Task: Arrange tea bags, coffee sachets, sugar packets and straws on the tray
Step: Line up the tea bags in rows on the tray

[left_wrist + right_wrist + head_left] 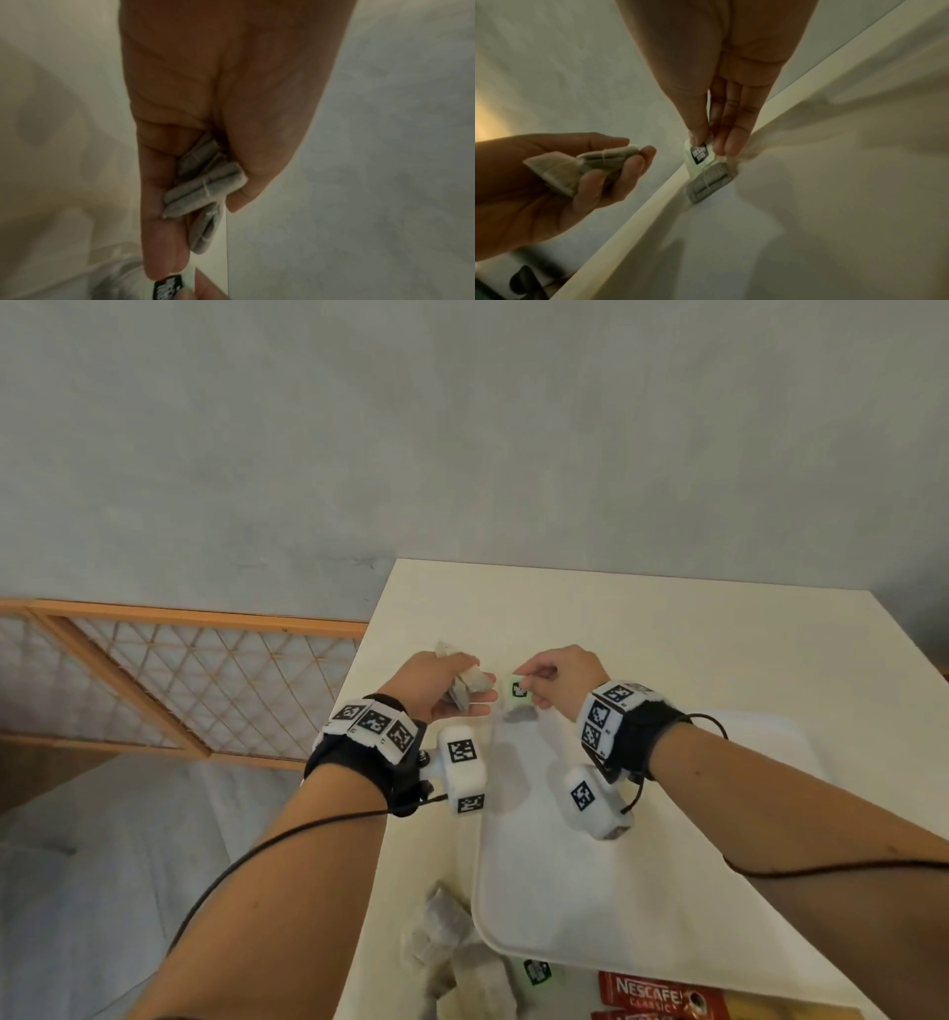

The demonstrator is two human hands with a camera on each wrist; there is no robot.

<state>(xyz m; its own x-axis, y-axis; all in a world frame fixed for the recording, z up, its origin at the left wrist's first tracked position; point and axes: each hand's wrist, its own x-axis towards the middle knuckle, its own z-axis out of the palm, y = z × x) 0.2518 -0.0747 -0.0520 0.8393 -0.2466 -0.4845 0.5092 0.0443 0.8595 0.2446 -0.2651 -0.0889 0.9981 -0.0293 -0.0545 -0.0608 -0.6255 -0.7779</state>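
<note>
At the far left a wooden lattice screen (pixel 169 680) of thin crossing slats in an orange-brown frame stands beside the smooth cream table (pixel 642 629); above the table's left edge the left hand (pixel 436 685) is cupped palm up, its curled fingers (pixel 628 166) and thumb closed round a small bundle of tea bags (pixel 205 188); these are soft, matte, grey-filled paper pouches, folded double with a thin white thread across the middle, one ending in a pale pointed flap; just to the right, the right hand (pixel 560 683) points down, its thumb and fingers pinching the glossy pale-green paper tag with a black label (pixel 699 156) of a single tea bag (pixel 709 182), which hangs below the tag with its lower end at the inside of the far-left rim of the white tray (pixel 616 891); whether it touches the tray floor I cannot tell; the tray is smooth, rounded at the corners, with a raised lip; at the near edge, left of the tray, lies a loose heap of more tea bags (pixel 452 952), blurred, then a green tag (pixel 536 972), then red coffee sachets (pixel 652 999) printed in white.
</note>
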